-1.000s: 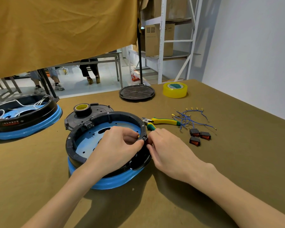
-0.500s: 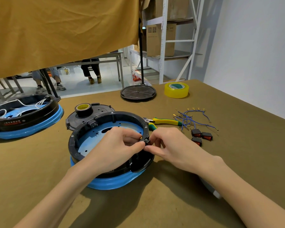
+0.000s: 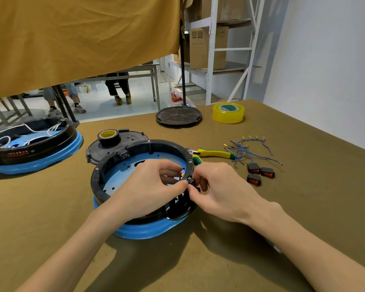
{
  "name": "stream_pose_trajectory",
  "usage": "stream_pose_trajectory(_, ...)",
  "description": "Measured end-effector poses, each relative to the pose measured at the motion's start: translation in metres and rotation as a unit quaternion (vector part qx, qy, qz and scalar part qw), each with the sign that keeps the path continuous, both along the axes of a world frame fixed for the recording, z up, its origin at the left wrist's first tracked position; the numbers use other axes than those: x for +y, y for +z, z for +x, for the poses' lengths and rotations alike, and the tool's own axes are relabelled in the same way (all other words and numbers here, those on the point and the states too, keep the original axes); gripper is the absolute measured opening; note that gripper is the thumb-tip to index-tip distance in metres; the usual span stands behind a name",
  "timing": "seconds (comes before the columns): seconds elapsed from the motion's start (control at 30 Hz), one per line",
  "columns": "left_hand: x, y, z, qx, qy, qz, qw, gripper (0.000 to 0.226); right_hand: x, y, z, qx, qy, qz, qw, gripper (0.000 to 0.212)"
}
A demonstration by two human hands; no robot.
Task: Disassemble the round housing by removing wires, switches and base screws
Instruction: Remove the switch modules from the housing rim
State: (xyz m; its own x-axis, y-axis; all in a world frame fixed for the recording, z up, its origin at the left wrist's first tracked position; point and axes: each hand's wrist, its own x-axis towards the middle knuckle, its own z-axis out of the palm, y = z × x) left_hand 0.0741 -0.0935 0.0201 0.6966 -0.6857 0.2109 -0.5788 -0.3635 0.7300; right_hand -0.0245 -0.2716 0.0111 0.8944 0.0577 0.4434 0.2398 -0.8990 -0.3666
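Nearest to me, both forearms reach in from six o'clock and meet at the round housing (image 3: 139, 186), a black ring on a blue base that sits at the middle of the olive table (image 3: 303, 207). The left hand (image 3: 148, 186) comes over the near rim with its fingers curled inside the ring, thumb and fingertips pinching at a switch (image 3: 191, 180) set in the wall at the ring's three o'clock, where small brass terminals show; I judge it is pushing the switch outward from within. The right hand (image 3: 217, 188) meets it from outside, fingers curled and pinching the same switch, probably to catch it as it pops free. Out at two o'clock from the housing lie three removed switches (image 3: 259, 172) with red faces, close together, and just beyond them a loose tangle of blue wires (image 3: 246, 150), so that part of the job looks largely done. Green-and-yellow pliers (image 3: 215, 153) rest just beside the ring's far right rim, handy for reach. Behind the housing a black lid (image 3: 133, 137) carries a roll of black tape (image 3: 108, 135). At ten o'clock another housing (image 3: 34, 144) keeps its white wires. Farthest, a black disc (image 3: 178, 115) and yellow tape (image 3: 228, 113).
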Motion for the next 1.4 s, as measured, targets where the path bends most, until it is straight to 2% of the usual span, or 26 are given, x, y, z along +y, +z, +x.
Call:
stream_pose_trajectory(0.17, 0.000, 0.001, 0.000, -0.023, -0.008, 0.007, 1.000, 0.034, -0.007, -0.001, -0.001, 0.005, -0.004, 0.092, 0.996, 0.016)
stream_pose_trajectory(0.37, 0.001, 0.002, 0.002, -0.001, -0.059, 0.004, 0.998, 0.024, -0.006, -0.007, 0.000, -0.004, 0.001, 0.074, 0.997, 0.015)
stream_pose_trajectory(0.5, 0.001, 0.000, 0.002, -0.031, -0.053, 0.008, 0.998, 0.021, -0.012, -0.002, -0.002, -0.016, 0.004, 0.088, 0.996, 0.012)
stream_pose_trajectory(0.63, 0.001, -0.001, 0.000, -0.071, -0.035, 0.026, 0.997, 0.029, -0.024, 0.009, -0.006, -0.106, -0.075, 0.201, 0.971, 0.015)
stream_pose_trajectory(0.7, 0.001, -0.001, -0.002, -0.086, -0.033, 0.035, 0.995, 0.028, -0.033, 0.013, -0.007, -0.077, -0.111, 0.217, 0.967, 0.013)
stream_pose_trajectory(0.83, 0.000, -0.002, -0.004, -0.123, -0.029, 0.068, 0.990, 0.037, -0.058, 0.007, -0.020, -0.039, -0.196, 0.156, 0.967, 0.009)
stream_pose_trajectory(0.97, -0.002, -0.003, -0.008, -0.169, -0.015, 0.091, 0.981, 0.037, -0.093, -0.003, -0.048, -0.030, -0.299, 0.007, 0.954, 0.008)
stream_pose_trajectory(1.1, -0.001, -0.002, -0.014, -0.208, -0.003, 0.098, 0.973, 0.035, -0.105, -0.017, -0.063, 0.019, -0.331, -0.103, 0.938, 0.009)
stream_pose_trajectory(1.17, -0.001, -0.001, -0.016, -0.221, 0.002, 0.100, 0.970, 0.035, -0.107, -0.020, -0.066, 0.041, -0.335, -0.119, 0.934, 0.008)
stream_pose_trajectory(1.27, -0.001, -0.001, -0.018, -0.234, 0.008, 0.101, 0.967, 0.037, -0.111, -0.021, -0.068, 0.085, -0.320, -0.083, 0.940, 0.013)
stream_pose_trajectory(1.4, -0.001, -0.002, -0.019, -0.246, 0.012, 0.100, 0.964, 0.039, -0.116, -0.022, -0.065, 0.085, -0.307, -0.079, 0.945, 0.009)
